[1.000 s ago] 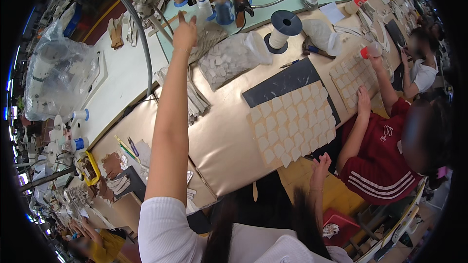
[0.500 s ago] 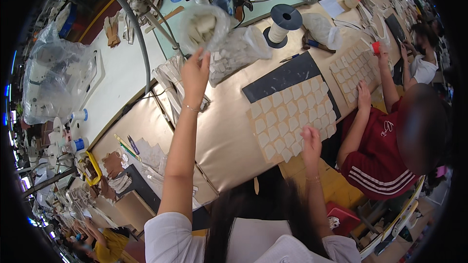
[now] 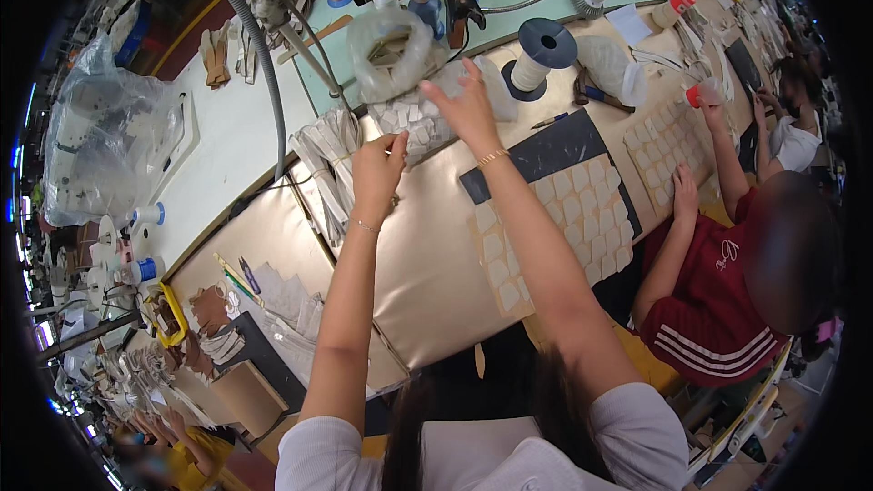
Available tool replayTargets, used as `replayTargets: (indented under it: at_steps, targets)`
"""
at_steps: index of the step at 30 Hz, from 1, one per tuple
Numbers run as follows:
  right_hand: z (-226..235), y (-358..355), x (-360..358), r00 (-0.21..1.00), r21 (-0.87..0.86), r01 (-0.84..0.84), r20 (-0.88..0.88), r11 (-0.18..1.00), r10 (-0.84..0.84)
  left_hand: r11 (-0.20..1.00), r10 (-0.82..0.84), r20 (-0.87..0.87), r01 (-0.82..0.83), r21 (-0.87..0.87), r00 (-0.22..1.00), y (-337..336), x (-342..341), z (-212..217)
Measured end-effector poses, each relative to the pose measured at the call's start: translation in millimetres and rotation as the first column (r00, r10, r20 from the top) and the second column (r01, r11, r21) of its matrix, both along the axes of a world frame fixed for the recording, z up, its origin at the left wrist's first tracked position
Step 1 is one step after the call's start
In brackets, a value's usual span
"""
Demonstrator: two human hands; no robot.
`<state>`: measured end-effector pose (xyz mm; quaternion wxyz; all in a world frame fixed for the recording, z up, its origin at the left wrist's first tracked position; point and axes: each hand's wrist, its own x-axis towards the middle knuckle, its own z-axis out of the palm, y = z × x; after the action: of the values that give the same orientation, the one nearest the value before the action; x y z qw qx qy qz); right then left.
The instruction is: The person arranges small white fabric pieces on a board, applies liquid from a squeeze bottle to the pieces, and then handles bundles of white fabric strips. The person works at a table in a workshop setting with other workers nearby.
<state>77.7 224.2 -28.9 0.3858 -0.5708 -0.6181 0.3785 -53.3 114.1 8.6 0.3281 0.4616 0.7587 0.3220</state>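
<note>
At the left of a clear plastic bag [image 3: 496,86] of small pale cut pieces [image 3: 409,118], my left hand [image 3: 376,173] is closed, fingers curled in a pinch. Whatever is in those fingers, if anything, is too small to tell. Over the bag's right part, my right hand [image 3: 462,109] is open, thumb and fingers apart. Below my right forearm lies a tan board [image 3: 486,286] covered with rows of pale shaped pieces [image 3: 568,184], partly hidden by the arm. A dark mat [image 3: 532,150] shows from under that board.
Behind the bag stand another clear bag [image 3: 386,55] and a large thread spool [image 3: 544,45]. A hammer [image 3: 605,95] and a pen [image 3: 549,120] lie to the right. Bundled strips [image 3: 318,159] lie left. A co-worker in a red shirt [image 3: 705,309] handles a similar board [image 3: 668,141].
My right hand has moved from the board up and left to the bag of pieces. My left hand has come down from the bag's mouth, its fingers now curled.
</note>
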Motion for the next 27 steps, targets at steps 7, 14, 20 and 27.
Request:
replayTargets:
  at_steps: [7, 14, 20, 27]
  targets:
    - [5, 41, -35, 0.984, 0.062, -0.093, 0.159, 0.994, 0.082, 0.829, 0.305, -0.303, -0.095, 0.552, 0.903, 91, -53, 18]
    - [35, 82, -62, 0.968, 0.195, -0.189, 0.204, 0.962, 0.149, 0.981, 0.148, -0.385, -0.087, 0.171, 0.911, 174, -82, 14]
    - [29, 80, -49, 0.974, 0.027, -0.183, 0.139, 0.983, 0.178, 0.906, 0.182, -0.520, 0.064, 0.419, 0.834, 135, -53, 21]
    - [39, -55, 3, 0.835, -0.266, -0.199, -0.550, 0.943, 0.021, 0.904, 0.149, -0.281, -0.016, 0.427, 0.948, -4, -32, 50]
